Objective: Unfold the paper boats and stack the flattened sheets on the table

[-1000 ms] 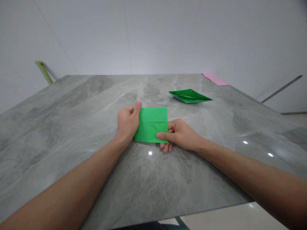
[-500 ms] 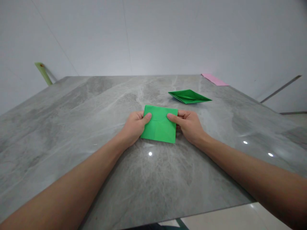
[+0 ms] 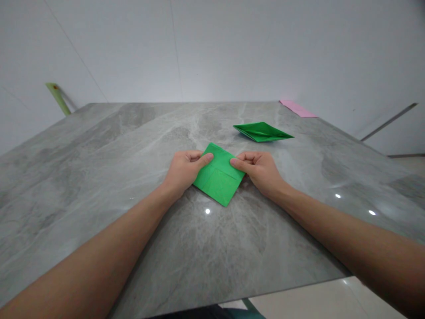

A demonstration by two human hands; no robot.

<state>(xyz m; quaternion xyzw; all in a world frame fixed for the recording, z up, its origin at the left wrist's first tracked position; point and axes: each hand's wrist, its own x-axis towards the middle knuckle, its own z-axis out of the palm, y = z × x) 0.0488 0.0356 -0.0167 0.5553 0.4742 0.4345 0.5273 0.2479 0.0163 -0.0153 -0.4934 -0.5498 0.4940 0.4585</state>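
A folded green paper square [image 3: 218, 179] lies on the grey marble table [image 3: 133, 146], turned so that one corner points toward me. My left hand [image 3: 183, 170] pinches its left side, thumb on top and fingers curled. On the opposite side my right hand [image 3: 259, 169] grips the right edge in the same way. Both hands rest low on the tabletop.
A finished green folded paper shape [image 3: 262, 132] lies farther back to the right. A pink sheet [image 3: 298, 109] sits at the table's far right corner. A green chair back [image 3: 58, 98] shows past the far left edge. White walls stand behind.
Both hands moved to the paper's sides and took hold of it. The paper then turned from square-on to diamond-wise, a corner now toward me.
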